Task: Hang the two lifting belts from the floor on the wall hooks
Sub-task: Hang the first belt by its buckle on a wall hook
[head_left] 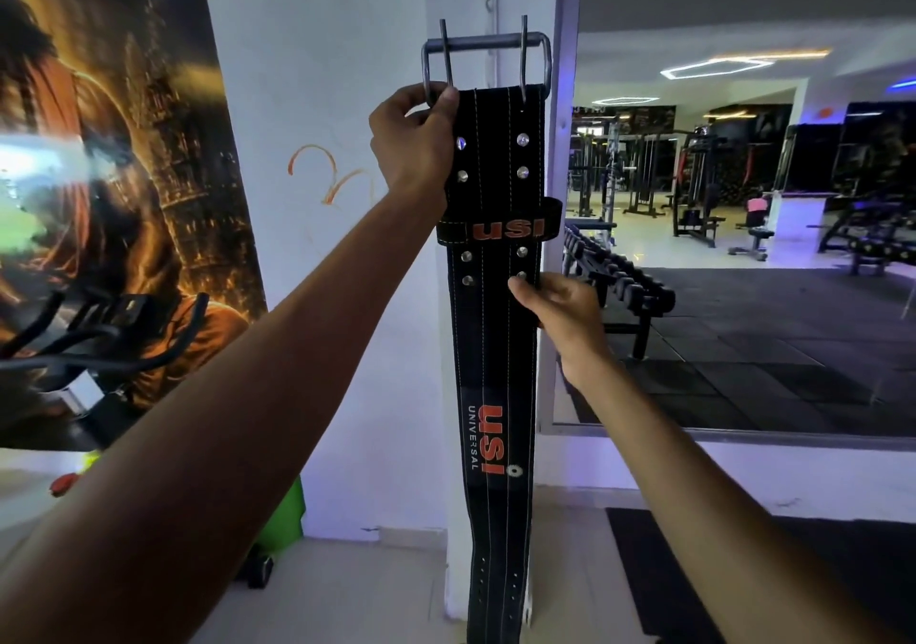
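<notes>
Left hand (414,140) fingers (446,98) grip belt (493,346) top; right hand (565,311) pinches its edge.

Both bare arms are reaching forward and upward, the left one stretching higher. The left hand (414,140) is curling closed, its thumb pressing forward over the fingers (396,113). Below it and to the right, the right hand (565,311) is pinching lightly, thumb pointing left.

head cam | faces forward at wall (337,98) | close, at arm's reach
</notes>
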